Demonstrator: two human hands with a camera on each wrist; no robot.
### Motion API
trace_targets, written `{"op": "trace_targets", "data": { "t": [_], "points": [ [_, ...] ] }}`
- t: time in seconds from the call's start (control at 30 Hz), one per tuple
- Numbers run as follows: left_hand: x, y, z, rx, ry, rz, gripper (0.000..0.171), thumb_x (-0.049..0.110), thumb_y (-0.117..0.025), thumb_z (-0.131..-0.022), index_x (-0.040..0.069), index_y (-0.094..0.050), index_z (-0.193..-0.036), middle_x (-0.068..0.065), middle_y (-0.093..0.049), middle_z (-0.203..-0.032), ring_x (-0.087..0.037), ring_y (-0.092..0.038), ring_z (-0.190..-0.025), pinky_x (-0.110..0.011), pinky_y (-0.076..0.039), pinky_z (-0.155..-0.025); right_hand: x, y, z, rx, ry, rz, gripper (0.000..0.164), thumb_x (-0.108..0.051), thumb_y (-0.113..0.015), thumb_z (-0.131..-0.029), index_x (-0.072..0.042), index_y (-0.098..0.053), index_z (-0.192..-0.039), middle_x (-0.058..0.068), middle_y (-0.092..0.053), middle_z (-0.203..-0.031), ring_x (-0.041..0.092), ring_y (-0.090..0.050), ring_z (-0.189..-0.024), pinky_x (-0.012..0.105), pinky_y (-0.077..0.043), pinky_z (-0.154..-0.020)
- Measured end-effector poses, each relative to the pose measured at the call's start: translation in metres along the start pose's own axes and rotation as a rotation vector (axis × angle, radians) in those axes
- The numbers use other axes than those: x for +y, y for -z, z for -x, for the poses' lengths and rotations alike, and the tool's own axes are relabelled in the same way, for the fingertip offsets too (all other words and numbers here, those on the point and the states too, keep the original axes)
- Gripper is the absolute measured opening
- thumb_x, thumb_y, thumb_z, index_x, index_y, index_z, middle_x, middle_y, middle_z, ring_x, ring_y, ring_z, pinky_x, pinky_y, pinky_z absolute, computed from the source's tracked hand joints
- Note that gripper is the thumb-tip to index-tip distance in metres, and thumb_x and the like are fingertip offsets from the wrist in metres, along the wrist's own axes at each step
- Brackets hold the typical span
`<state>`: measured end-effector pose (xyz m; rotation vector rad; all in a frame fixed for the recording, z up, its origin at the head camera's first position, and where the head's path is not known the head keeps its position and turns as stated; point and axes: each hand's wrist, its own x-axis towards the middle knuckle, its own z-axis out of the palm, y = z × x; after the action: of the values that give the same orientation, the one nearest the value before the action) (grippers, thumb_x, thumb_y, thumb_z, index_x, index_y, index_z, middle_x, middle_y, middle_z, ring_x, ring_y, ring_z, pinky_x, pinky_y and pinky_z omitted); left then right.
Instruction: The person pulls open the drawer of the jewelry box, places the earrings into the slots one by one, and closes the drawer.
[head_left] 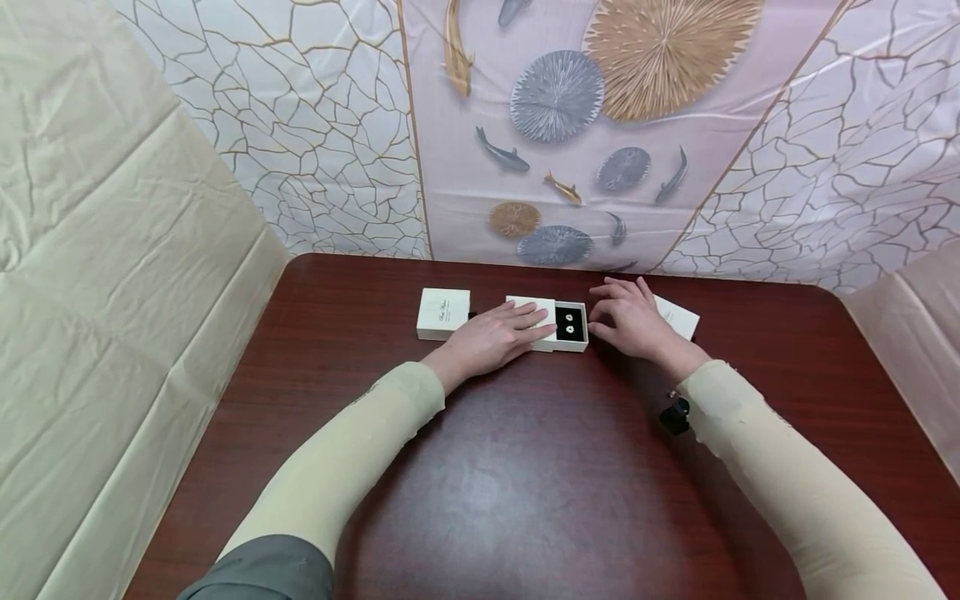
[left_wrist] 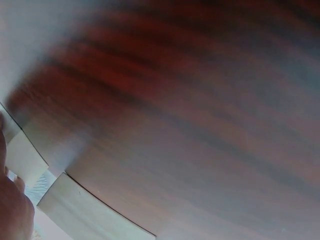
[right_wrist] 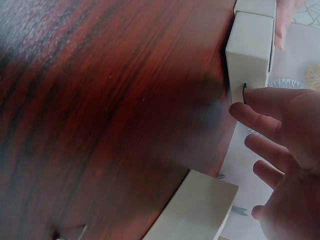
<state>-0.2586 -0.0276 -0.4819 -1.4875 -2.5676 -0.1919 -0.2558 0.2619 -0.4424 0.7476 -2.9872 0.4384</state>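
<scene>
A white slide-out jewellery box (head_left: 517, 302) stands near the far table edge, its drawer (head_left: 579, 347) partly drawn out to the right. On the drawer's black lining sit two small shiny studs (head_left: 569, 323). My left hand (head_left: 495, 335) rests on the box's sleeve with its fingers lying straight across the top. At the drawer's right end is my right hand (head_left: 633, 321). In the right wrist view, its thumb and index finger (right_wrist: 272, 102) pinch a small black pull tab (right_wrist: 244, 91) on the drawer front, while the other fingers are loosely bent.
Another white box (head_left: 442, 312) with printed lettering stands left of the middle one. A third white box (head_left: 677, 317) lies at an angle behind my right wrist, partly hidden. A patterned cloth (head_left: 555, 217) hangs behind the dark red wooden table (head_left: 480, 500).
</scene>
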Motion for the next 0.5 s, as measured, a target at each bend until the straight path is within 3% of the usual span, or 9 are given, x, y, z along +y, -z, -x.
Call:
{"op": "trace_targets", "data": {
  "t": [0.5],
  "points": [
    [0.0011, 0.0014, 0.0000, -0.008, 0.007, 0.010, 0.049, 0.025, -0.059, -0.112, 0.022, -0.052, -0.161, -0.007, -0.048, -0.165, -0.024, -0.039, -0.157, -0.044, -0.029, -0.130, -0.0027, -0.0035, -0.0012, 0.019, 0.003, -0.029, 0.010, -0.006, -0.072, -0.093, -0.007, -0.074, -0.083, 0.024, -0.063, -0.143, 0.047, -0.040, -0.149, 0.076, -0.014, -0.124]
  ]
}}
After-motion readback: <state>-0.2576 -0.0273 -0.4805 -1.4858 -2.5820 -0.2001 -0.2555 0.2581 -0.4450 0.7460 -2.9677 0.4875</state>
